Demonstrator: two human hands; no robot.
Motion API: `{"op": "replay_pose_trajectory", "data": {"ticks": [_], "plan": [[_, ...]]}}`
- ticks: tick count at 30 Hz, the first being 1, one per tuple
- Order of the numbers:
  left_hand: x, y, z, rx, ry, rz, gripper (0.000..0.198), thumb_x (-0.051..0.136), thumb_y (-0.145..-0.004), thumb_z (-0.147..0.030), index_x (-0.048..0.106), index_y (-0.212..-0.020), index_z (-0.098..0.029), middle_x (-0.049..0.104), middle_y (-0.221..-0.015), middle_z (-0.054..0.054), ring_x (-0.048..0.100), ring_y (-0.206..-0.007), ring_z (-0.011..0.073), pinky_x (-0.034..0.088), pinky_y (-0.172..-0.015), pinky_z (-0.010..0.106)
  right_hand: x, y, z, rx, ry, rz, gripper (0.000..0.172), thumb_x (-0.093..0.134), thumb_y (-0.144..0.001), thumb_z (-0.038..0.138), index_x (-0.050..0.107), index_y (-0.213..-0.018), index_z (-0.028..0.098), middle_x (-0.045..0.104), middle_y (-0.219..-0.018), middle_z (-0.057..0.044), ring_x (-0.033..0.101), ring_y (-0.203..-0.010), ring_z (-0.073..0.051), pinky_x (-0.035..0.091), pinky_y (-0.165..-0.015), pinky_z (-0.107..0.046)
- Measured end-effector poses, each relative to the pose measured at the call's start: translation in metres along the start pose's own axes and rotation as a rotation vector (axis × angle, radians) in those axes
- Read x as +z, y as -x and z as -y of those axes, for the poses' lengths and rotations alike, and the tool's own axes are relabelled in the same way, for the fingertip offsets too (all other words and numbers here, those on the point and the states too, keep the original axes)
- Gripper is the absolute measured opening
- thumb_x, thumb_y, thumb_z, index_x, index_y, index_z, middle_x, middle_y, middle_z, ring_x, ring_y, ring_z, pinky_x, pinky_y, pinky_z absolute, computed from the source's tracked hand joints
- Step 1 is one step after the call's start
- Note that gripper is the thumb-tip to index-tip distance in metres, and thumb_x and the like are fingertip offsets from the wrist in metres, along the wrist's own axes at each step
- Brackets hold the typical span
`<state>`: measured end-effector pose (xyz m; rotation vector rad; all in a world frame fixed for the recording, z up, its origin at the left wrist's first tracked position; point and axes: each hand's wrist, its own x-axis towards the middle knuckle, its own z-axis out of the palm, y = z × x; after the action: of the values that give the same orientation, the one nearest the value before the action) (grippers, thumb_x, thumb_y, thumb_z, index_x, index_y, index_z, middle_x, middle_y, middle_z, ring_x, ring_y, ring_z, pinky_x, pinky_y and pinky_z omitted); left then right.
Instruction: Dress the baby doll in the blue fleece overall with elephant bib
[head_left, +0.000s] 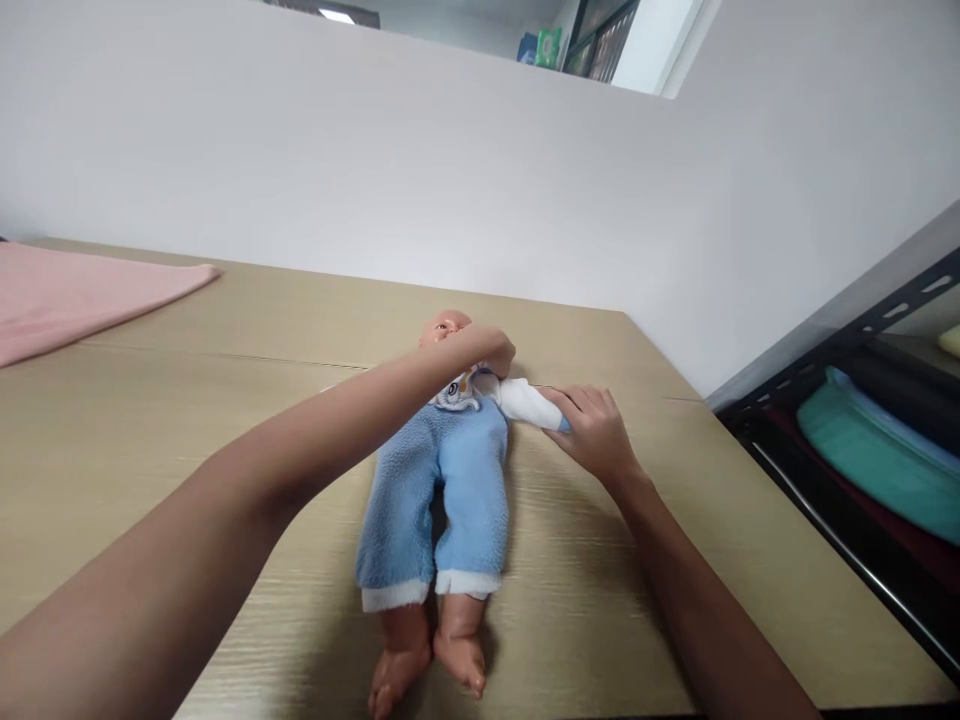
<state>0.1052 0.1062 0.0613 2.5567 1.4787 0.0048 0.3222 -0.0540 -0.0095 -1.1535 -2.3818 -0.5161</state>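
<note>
A baby doll (444,330) lies on its back on the wooden table (225,400), head away from me and bare feet toward me. It wears fuzzy blue trousers (442,480) with white cuffs and a white top. My left hand (487,350) reaches across the doll's chest and is closed on the top near the shoulder. My right hand (592,430) pinches the end of the doll's white sleeve (525,402), which has a blue cuff and sticks out to the right.
A pink cloth (67,295) lies at the table's far left. A white wall runs behind the table. A dark metal shelf (862,330) on the right holds a teal item (877,450).
</note>
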Motion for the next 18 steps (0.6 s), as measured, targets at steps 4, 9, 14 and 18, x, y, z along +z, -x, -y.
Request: {"op": "replay_pose_trajectory", "data": {"ticks": [4,9,14,18], "plan": [[0.001,-0.009,-0.002,-0.071,0.032,0.179,0.012,0.085,-0.055,-0.009,0.079,-0.06,-0.019,0.073,-0.065,0.013,0.074,-0.093,0.0444,0.055,-0.094,0.059,0.0,-0.001,0.002,0.034,0.001,0.019,0.041,0.067,-0.107,0.033,0.069,-0.147,0.026,0.081,-0.128,-0.014,0.067,-0.114,-0.037,0.042,-0.094,-0.048],[0.014,-0.015,-0.004,-0.014,-0.024,0.11,0.022,0.083,-0.053,0.001,0.074,-0.059,-0.018,0.077,-0.072,0.014,0.073,-0.104,0.0457,0.044,-0.111,0.066,-0.011,-0.003,0.006,0.015,-0.011,0.037,0.032,0.068,-0.104,0.035,0.072,-0.134,0.024,0.082,-0.122,-0.013,0.067,-0.112,-0.036,0.041,-0.093,-0.047],[0.014,-0.006,0.016,0.117,-0.119,0.018,0.018,0.084,-0.064,-0.005,0.071,-0.061,-0.017,0.082,-0.091,0.021,0.069,-0.113,0.0442,0.033,-0.118,0.065,-0.025,-0.006,0.007,-0.013,0.006,0.048,0.029,0.072,-0.098,0.031,0.072,-0.126,0.023,0.081,-0.114,-0.012,0.067,-0.106,-0.035,0.04,-0.09,-0.046],[0.01,0.007,0.025,0.214,-0.136,-0.062,0.022,0.08,-0.071,-0.005,0.067,-0.059,-0.017,0.081,-0.093,0.021,0.067,-0.113,0.0404,0.035,-0.115,0.056,-0.024,-0.005,0.001,0.045,0.011,0.026,0.029,0.073,-0.095,0.03,0.072,-0.123,0.022,0.079,-0.108,-0.011,0.067,-0.101,-0.035,0.043,-0.087,-0.046]]}}
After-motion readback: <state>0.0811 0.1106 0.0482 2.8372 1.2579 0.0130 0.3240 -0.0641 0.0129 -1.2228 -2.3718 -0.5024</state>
